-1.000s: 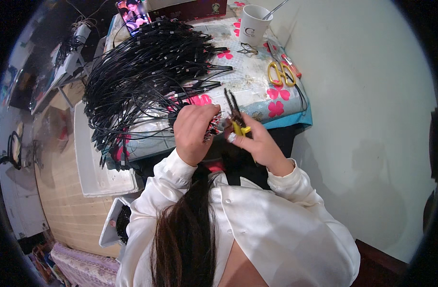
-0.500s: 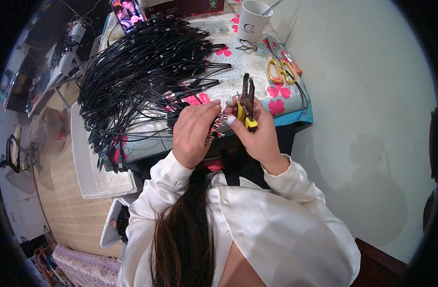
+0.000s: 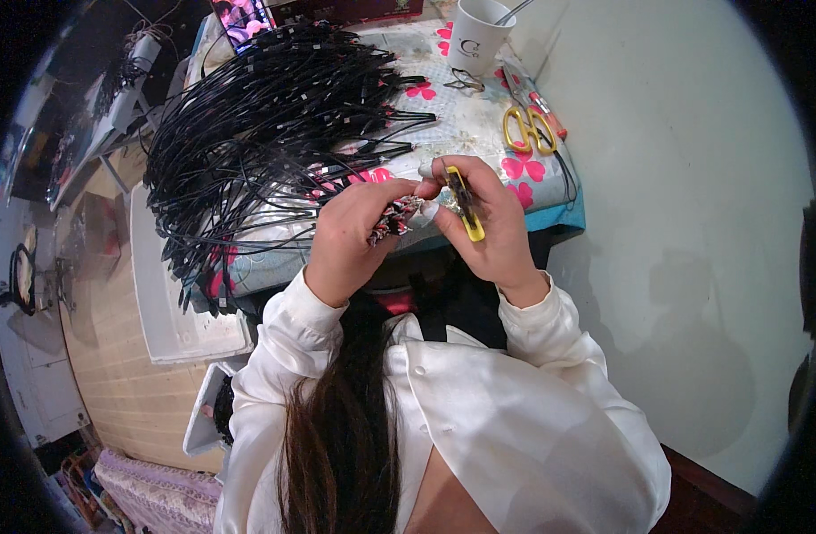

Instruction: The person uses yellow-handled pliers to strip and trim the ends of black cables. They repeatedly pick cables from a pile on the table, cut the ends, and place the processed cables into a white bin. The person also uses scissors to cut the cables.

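My left hand [image 3: 350, 236] is closed around a bundle of cable ends, whose stripped red, white and black wires [image 3: 393, 221] stick out past the thumb side. My right hand [image 3: 490, 218] holds yellow-handled pliers [image 3: 464, 205] in its palm. Its thumb and forefinger, both with white wrappings on the tips, reach to the wire ends beside my left fingers. Which single wire they pinch, if any, is too small to tell. A large heap of black cables [image 3: 265, 125] covers the left of the table, just beyond my left hand.
A flower-patterned cloth covers the table [image 3: 426, 98]. At the right lie yellow-handled scissors [image 3: 530, 131] and an orange-red tool [image 3: 550, 117]. A white cup [image 3: 477, 37] stands at the back, near a lit phone [image 3: 241, 20]. Left of the table is a white foam box [image 3: 163, 311]; a wall [image 3: 666, 178] borders the right.
The pliers have turned in my right hand, so their dark jaws no longer point up and away. My left hand has tilted, showing more of the wire ends.
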`<move>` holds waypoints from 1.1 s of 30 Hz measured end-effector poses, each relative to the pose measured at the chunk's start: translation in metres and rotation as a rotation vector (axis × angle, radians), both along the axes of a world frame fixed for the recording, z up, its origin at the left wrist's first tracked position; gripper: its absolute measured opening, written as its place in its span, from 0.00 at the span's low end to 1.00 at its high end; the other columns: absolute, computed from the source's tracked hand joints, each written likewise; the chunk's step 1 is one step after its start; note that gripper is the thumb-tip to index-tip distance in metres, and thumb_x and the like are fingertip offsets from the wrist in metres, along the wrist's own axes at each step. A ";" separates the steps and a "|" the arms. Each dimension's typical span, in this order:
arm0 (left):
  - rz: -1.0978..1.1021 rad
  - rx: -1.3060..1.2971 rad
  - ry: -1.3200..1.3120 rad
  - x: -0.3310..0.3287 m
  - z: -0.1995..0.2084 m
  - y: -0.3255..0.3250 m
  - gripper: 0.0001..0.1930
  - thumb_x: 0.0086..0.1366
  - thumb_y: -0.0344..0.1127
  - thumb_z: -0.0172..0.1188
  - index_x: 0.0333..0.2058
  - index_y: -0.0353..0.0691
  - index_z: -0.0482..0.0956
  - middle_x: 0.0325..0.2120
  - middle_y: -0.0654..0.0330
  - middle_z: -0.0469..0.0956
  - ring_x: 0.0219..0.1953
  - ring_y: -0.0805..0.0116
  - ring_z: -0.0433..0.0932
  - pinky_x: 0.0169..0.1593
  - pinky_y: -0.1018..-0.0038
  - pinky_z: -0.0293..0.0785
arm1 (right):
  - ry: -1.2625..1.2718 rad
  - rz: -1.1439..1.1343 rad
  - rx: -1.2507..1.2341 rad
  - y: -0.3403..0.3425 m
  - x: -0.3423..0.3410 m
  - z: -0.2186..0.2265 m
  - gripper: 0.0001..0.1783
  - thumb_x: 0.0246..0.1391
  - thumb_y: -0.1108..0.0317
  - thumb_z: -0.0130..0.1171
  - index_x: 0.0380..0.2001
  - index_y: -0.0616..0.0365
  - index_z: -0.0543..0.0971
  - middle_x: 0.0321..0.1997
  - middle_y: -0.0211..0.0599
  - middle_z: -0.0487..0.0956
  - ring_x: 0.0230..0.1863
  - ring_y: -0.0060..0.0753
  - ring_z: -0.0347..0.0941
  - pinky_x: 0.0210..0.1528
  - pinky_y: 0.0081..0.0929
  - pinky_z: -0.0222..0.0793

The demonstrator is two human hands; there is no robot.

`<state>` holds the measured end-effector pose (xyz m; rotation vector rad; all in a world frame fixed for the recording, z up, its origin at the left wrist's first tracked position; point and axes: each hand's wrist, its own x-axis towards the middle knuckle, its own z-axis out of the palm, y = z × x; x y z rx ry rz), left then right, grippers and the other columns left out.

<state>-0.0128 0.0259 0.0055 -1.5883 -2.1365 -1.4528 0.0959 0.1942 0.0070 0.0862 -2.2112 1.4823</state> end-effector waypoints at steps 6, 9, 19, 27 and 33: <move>-0.011 -0.024 -0.061 -0.003 -0.001 0.002 0.29 0.40 0.16 0.67 0.47 0.38 0.79 0.40 0.52 0.82 0.42 0.50 0.81 0.45 0.64 0.77 | 0.044 -0.094 -0.323 -0.015 -0.005 -0.004 0.22 0.57 0.82 0.60 0.54 0.64 0.70 0.43 0.37 0.80 0.47 0.26 0.77 0.53 0.24 0.71; 0.010 0.006 -0.052 -0.001 -0.002 0.004 0.28 0.41 0.16 0.66 0.46 0.38 0.80 0.39 0.52 0.82 0.41 0.50 0.81 0.44 0.65 0.77 | 0.056 -0.145 -0.408 -0.020 -0.006 -0.007 0.20 0.56 0.81 0.62 0.53 0.64 0.72 0.43 0.37 0.81 0.46 0.26 0.77 0.51 0.24 0.71; 0.045 0.031 -0.108 0.000 -0.001 0.005 0.26 0.43 0.16 0.67 0.44 0.39 0.80 0.37 0.53 0.82 0.40 0.51 0.82 0.43 0.66 0.77 | 0.049 -0.209 -0.410 -0.027 -0.006 -0.008 0.19 0.56 0.79 0.63 0.51 0.64 0.72 0.43 0.38 0.81 0.45 0.26 0.77 0.49 0.24 0.72; 0.045 0.024 -0.210 -0.001 -0.003 0.005 0.22 0.47 0.18 0.68 0.43 0.40 0.81 0.36 0.53 0.83 0.39 0.53 0.83 0.42 0.68 0.78 | 0.108 -0.299 -0.383 -0.023 -0.007 -0.007 0.20 0.57 0.79 0.62 0.52 0.63 0.71 0.40 0.34 0.81 0.42 0.23 0.77 0.47 0.22 0.72; 0.042 0.082 -0.362 -0.004 -0.003 0.004 0.12 0.56 0.24 0.67 0.40 0.38 0.81 0.32 0.56 0.84 0.33 0.62 0.84 0.38 0.73 0.77 | -0.207 0.010 -0.453 -0.006 0.006 -0.007 0.21 0.59 0.74 0.58 0.55 0.63 0.71 0.46 0.32 0.78 0.50 0.21 0.71 0.55 0.22 0.65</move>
